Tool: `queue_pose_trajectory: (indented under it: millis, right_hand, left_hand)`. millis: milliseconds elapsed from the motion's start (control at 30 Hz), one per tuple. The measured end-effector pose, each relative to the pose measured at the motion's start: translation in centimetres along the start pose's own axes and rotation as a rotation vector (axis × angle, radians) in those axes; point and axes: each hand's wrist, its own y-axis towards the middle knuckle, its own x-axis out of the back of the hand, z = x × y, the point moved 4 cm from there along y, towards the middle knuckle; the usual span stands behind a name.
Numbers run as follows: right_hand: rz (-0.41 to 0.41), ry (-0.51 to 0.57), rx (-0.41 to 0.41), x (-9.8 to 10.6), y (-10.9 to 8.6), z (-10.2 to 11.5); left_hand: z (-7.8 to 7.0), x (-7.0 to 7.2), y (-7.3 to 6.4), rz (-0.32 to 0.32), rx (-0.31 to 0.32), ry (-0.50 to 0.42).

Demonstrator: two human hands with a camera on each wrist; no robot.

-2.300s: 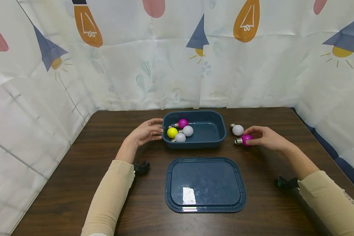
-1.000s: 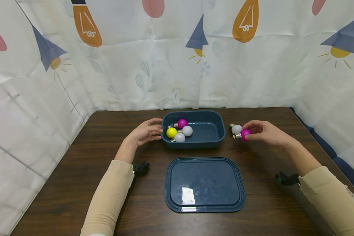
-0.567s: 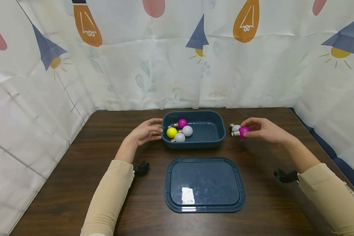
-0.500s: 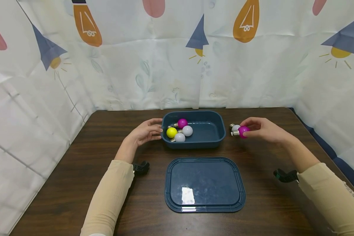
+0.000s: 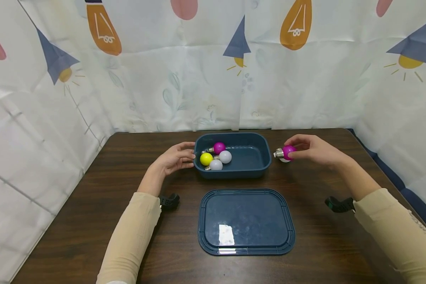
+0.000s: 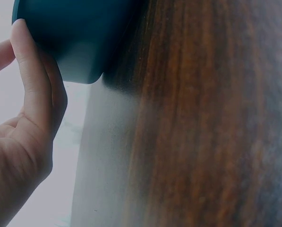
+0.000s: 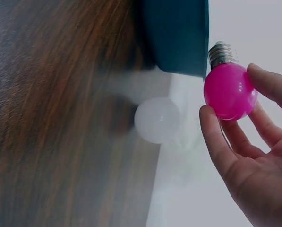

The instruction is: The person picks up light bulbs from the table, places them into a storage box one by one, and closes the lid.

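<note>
My right hand pinches a magenta light bulb by its round glass, its metal screw base pointing toward the box. In the right wrist view the bulb is up off the table. A white bulb lies on the table beyond it, mostly hidden behind the magenta one in the head view. My left hand touches the left end of a dark blue box with extended fingers. Inside the box, on its left side, are a magenta bulb, a yellow bulb and two white bulbs.
A dark blue lid lies flat on the brown wooden table in front of the box. Behind the table hangs a white printed curtain. A dark blue strip runs beyond the table's right edge.
My right hand has lifted the magenta bulb and moved it up and left toward the box, so it now covers most of the white bulb. My left hand has stayed at the box.
</note>
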Motion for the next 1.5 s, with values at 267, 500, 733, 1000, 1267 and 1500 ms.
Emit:
queue_pose_trajectory:
  millis: [267,500,733,1000,1267,1500]
  right_hand:
    - [0.005,-0.015,0.012,0.0,0.4,1.3]
    - [0.013,0.007,0.019,0.0,0.9,1.8]
    - [0.03,0.007,0.036,-0.2,1.7,2.2]
    - [0.031,0.01,0.004,-0.6,2.5,3.1]
    - [0.038,0.033,0.021,-0.9,3.2,4.2]
    - [0.056,0.066,0.038,-1.4,3.8,4.5]
  left_hand:
    - [-0.1,-0.1,0.0,-0.008,0.002,0.005]
    - [-0.1,0.0,0.1,-0.015,0.004,0.007]
    - [0.0,0.1,0.2,-0.026,0.004,0.001]
    - [-0.1,0.1,0.1,-0.02,0.006,0.002]
    - [-0.3,0.0,-0.1,-0.005,0.007,0.012]
    - [-0.1,0.0,0.0,-0.009,0.008,-0.002]
